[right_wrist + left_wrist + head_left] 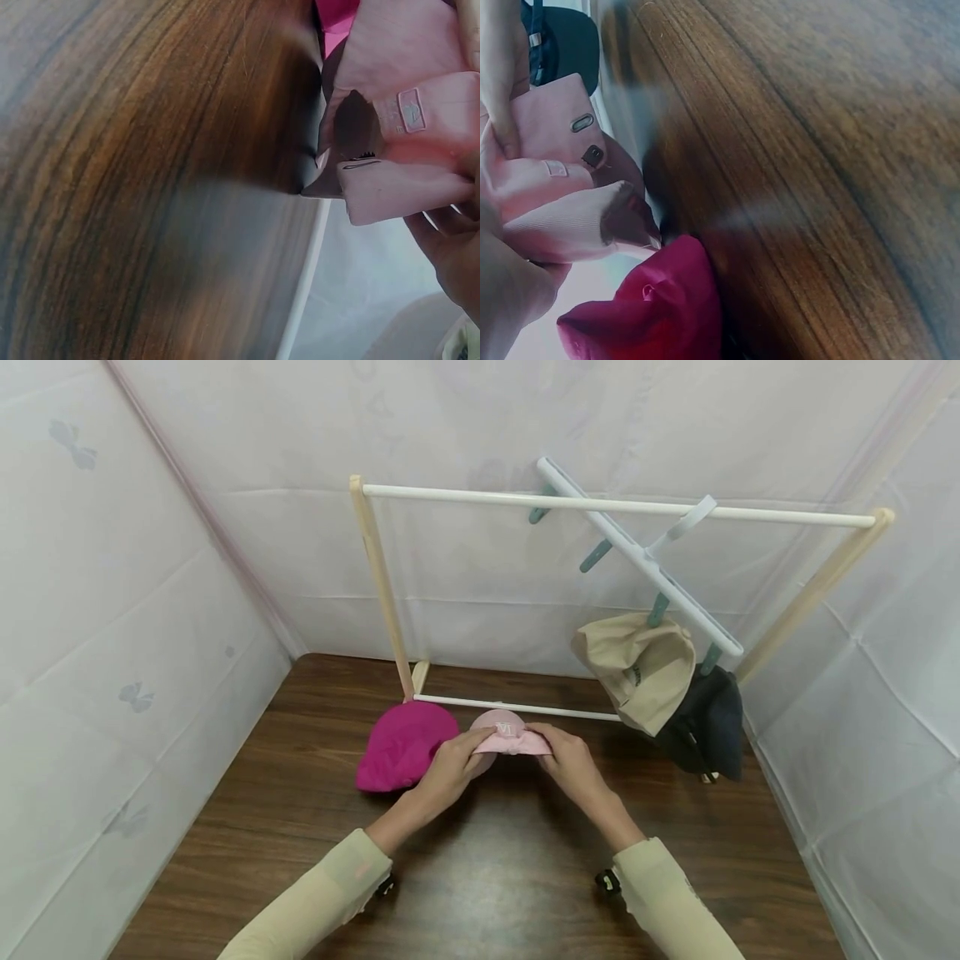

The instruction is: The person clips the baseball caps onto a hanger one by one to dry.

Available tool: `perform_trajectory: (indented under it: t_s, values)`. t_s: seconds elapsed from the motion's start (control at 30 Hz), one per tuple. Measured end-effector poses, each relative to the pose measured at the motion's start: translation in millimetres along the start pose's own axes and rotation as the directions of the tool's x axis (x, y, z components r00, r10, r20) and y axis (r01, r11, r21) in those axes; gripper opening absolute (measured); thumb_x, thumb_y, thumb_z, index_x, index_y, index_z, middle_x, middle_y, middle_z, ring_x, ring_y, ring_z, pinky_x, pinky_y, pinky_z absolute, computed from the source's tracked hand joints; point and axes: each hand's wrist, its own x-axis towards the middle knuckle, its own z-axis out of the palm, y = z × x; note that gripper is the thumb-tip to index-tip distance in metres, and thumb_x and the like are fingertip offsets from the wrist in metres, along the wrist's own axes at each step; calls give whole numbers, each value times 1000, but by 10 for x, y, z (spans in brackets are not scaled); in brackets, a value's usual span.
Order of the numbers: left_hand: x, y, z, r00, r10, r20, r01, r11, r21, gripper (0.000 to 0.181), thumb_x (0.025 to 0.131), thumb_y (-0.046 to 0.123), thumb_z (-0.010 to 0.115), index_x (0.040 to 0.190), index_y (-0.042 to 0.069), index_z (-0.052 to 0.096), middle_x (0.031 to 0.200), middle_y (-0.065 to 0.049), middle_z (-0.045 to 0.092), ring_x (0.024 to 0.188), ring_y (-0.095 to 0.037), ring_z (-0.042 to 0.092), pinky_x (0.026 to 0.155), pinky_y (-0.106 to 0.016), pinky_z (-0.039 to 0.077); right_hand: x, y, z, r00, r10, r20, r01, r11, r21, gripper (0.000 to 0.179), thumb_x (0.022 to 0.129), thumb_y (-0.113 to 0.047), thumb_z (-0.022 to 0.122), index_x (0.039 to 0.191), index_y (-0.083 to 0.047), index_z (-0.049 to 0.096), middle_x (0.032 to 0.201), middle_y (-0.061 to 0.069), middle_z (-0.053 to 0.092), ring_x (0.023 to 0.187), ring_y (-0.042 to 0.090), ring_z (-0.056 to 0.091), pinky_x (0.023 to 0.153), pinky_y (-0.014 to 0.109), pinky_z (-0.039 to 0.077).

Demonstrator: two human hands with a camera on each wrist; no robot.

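Both hands hold a pale pink baseball cap (510,741) over the table, in front of the rack. My left hand (447,770) grips its left side and my right hand (576,768) its right side, thumbs on top. White lettering shows on the cap in the head view. In the left wrist view the cap's fabric (547,124) is folded, with a metal eyelet and a small buckle showing; a stitched label (411,110) appears in the right wrist view. Just left of my left hand, a magenta hat (405,745) lies on the table.
A wooden rack with a white top rail (480,497) stands at the back. From it hangs a pale blue hanger (626,543), slanted, with several grey-green clips. Its lower clips carry a beige hat (615,652) and a dark navy hat (712,718). Pale fabric walls (150,635) surround the brown table (480,877).
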Motion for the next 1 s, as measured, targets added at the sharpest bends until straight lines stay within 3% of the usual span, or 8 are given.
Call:
perform_trajectory:
  t_s: [0.37, 0.63, 0.87, 1.0]
  values:
    - [52, 9, -57, 999, 0, -38, -1, 1000, -17, 32, 103, 8, 60, 133, 3, 66, 132, -14, 67, 124, -26, 62, 103, -43, 51, 67, 3, -76, 999, 15, -30, -15, 1000, 6, 31, 86, 3, 77, 114, -10, 73, 106, 5, 75, 95, 22, 72, 82, 43, 58]
    - [127, 28, -160, 992, 91, -91, -97, 993, -66, 31, 98, 2, 65, 128, 4, 70, 127, -13, 70, 119, -27, 66, 100, -44, 54, 75, -15, -171, 997, 20, -73, -19, 1000, 17, 29, 89, -3, 78, 115, -13, 73, 100, 6, 76, 82, 21, 69, 75, 43, 59]
    - [167, 68, -204, 989, 81, -120, -93, 991, -97, 27, 93, 3, 71, 120, 4, 75, 115, -9, 75, 108, -24, 71, 90, -39, 58, 85, -38, -242, 996, 48, -79, -45, 999, 30, 27, 93, 0, 71, 118, -9, 74, 109, 12, 76, 99, 29, 73, 84, 48, 59]
    - [182, 81, -207, 992, 71, -104, -85, 988, -129, 26, 93, 7, 73, 119, 6, 76, 114, -8, 76, 108, -21, 71, 89, -35, 59, 91, -28, -261, 993, 79, -87, -75, 996, 46, 28, 92, 5, 67, 117, -7, 75, 112, 13, 75, 104, 30, 72, 87, 48, 58]
